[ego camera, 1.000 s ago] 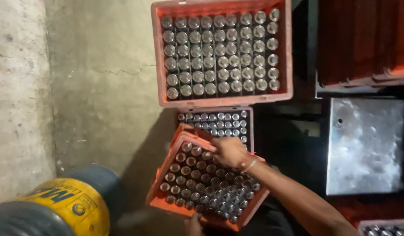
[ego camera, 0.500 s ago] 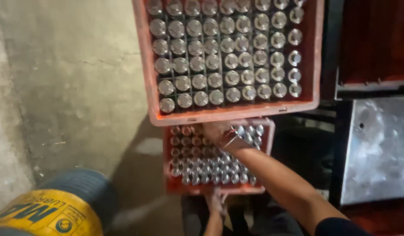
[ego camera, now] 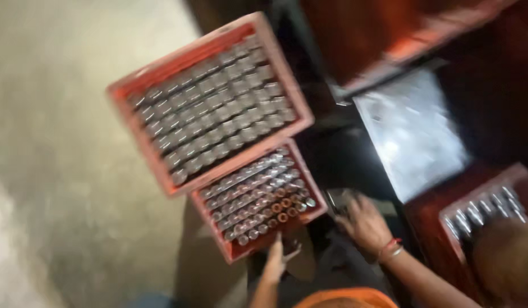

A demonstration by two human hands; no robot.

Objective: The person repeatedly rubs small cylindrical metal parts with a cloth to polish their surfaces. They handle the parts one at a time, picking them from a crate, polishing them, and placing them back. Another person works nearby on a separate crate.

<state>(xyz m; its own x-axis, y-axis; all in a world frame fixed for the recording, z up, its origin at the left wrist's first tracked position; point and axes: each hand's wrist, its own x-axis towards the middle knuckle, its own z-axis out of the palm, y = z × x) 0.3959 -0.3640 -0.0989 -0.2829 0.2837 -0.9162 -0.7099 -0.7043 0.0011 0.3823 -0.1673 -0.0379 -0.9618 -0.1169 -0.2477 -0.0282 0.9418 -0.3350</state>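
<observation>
Frame is motion-blurred. Far left: bare grey concrete floor (ego camera: 64, 171), filling the left third.

Left of centre, upper: big red crate (ego camera: 210, 100), tilted, packed with rows of silver-capped bottles (ego camera: 218, 108). Its lower right edge overlaps the small crate.

Centre, lower: small red crate (ego camera: 258, 202), also tilted and full of capped bottles; a few caps near its right side look brownish.

Bottom centre: your left hand (ego camera: 277, 256) is up against the small crate's lower edge, fingers pointing up, touching or just at the rim. Whether it grips the rim or only rests there I cannot tell; too blurred.

Right of centre, lower: your right hand (ego camera: 364, 222), fingers spread apart, holding nothing, palm down over a dark spot just beside the small crate's right corner. A red band (ego camera: 391, 248) sits on that wrist. An orange bit of clothing (ego camera: 338, 299) shows at the bottom edge, between your arms.

Upper right: shiny metal sheet (ego camera: 409, 131), tilted, with dark red crate stacks (ego camera: 389, 34) above it.

Far right, lower: another red crate (ego camera: 481, 214) with a few silver caps visible, well apart from both hands.
</observation>
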